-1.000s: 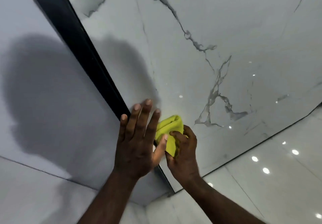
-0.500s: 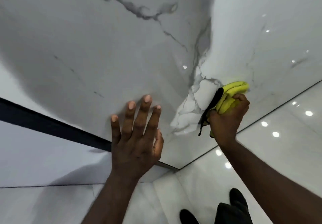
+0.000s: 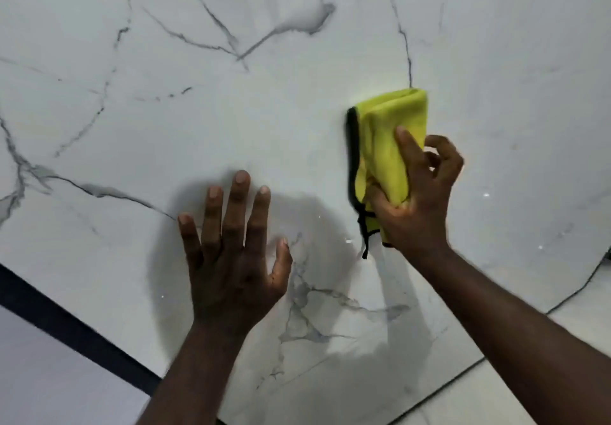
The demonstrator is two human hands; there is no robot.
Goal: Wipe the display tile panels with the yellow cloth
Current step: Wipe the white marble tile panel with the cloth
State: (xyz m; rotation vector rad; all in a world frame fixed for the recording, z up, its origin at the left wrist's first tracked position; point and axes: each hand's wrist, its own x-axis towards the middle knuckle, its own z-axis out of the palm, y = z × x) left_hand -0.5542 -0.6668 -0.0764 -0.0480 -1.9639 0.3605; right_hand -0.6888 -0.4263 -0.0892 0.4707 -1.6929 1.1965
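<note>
Single head-worn wide-angle view — faces the marble tile panel (image 3: 231, 120) close up, tilted downward; floor (image 3: 591, 305) strip lower right.

Black strip (image 3: 66, 322) runs diagonally across lower left corner, plain pale grey surface (image 3: 49, 385) below it, glossy white floor tiles (image 3: 588, 305) at lower right with thin dark joint lines.

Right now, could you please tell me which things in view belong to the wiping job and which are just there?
In the job: yellow cloth, held in the right hand; veined tile panel, with the left hand flat on it.
Just there: dark frame strip at lower left; plain panel beyond it; floor tiles at lower right.
</note>
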